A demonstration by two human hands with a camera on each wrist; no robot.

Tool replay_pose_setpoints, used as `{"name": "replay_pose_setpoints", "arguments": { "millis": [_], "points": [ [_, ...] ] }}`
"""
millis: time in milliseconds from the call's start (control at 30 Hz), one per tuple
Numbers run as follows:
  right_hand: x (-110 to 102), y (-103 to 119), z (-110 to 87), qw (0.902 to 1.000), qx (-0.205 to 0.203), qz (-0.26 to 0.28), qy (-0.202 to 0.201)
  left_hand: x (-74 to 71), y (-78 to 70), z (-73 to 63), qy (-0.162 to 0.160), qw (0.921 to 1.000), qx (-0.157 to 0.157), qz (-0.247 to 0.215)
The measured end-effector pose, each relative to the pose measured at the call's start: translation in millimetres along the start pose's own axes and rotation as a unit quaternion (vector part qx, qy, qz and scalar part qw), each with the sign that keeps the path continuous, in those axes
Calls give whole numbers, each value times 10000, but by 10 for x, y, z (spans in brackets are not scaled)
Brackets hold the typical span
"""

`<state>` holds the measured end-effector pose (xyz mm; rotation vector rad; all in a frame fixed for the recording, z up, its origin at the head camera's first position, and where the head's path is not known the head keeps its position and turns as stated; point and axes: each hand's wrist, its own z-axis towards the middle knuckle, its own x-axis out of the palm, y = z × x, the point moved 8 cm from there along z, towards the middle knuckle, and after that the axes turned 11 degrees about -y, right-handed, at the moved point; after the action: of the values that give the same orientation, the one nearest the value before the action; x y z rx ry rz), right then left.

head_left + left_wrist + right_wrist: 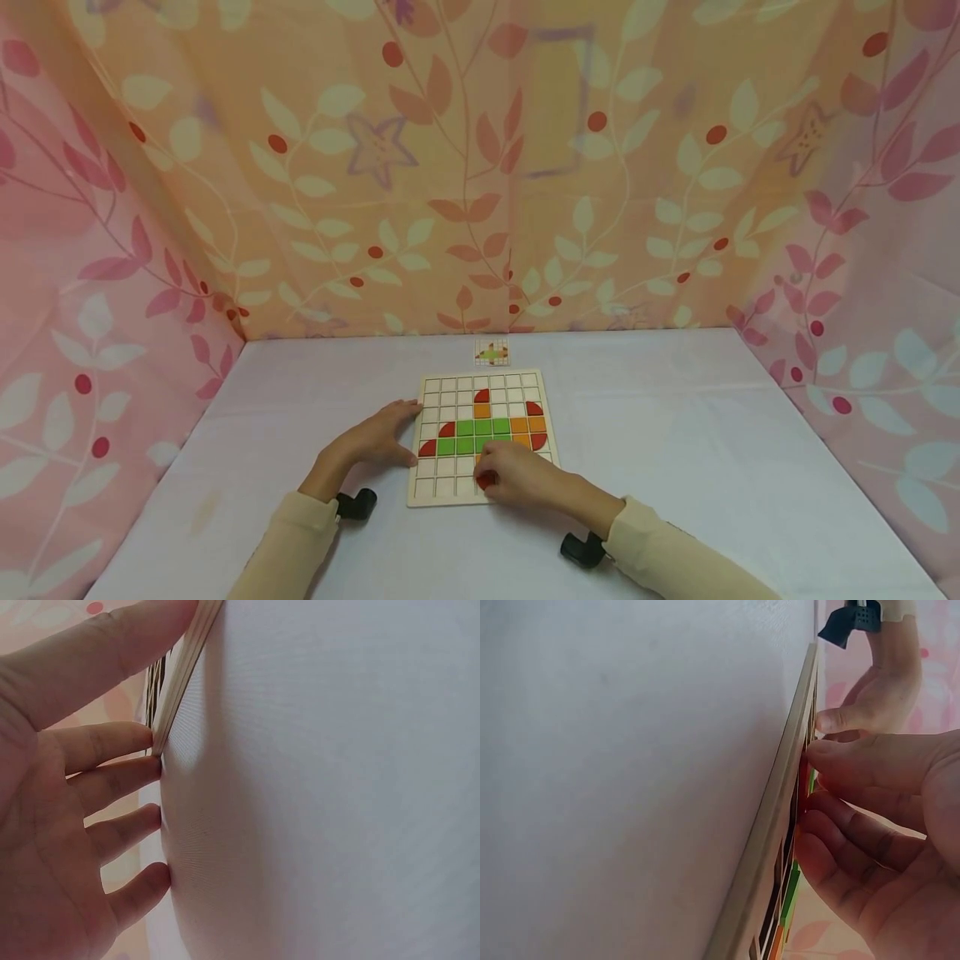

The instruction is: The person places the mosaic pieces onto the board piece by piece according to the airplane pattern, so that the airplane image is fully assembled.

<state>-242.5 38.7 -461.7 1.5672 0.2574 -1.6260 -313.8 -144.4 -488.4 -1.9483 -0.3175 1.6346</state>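
A wooden grid board [446,487] lies flat on the table, with green square tiles [465,427], orange square tiles [537,424] and red quarter-circle tiles [482,396] set in its cells. Near the board's front edge my right hand [521,475] pinches a red tile [486,480] between thumb and fingers. That red tile [803,776] shows at the fingertips in the right wrist view. Spread along the left edge are the fingers and thumb of my left hand [378,437], touching the board's side [178,690]. My right hand hides some cells beneath it.
A small pattern card [492,352] with a matching grid lies just behind the board. Patterned curtains [480,167] stand at the back and both sides of the white table [675,433]. A black camera mount [358,504] is strapped at each wrist.
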Motion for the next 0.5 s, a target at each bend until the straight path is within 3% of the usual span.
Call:
{"name": "replay_pose_setpoints", "arguments": {
  "millis": [233, 500],
  "points": [
    [-1, -1, 3, 10000, 93, -4, 32, 1, 0, -2, -19, 10000, 26, 47],
    [-15, -67, -9, 9986, 296, 447, 24, 1, -7, -2, 7, 10000, -43, 11]
  ]
}}
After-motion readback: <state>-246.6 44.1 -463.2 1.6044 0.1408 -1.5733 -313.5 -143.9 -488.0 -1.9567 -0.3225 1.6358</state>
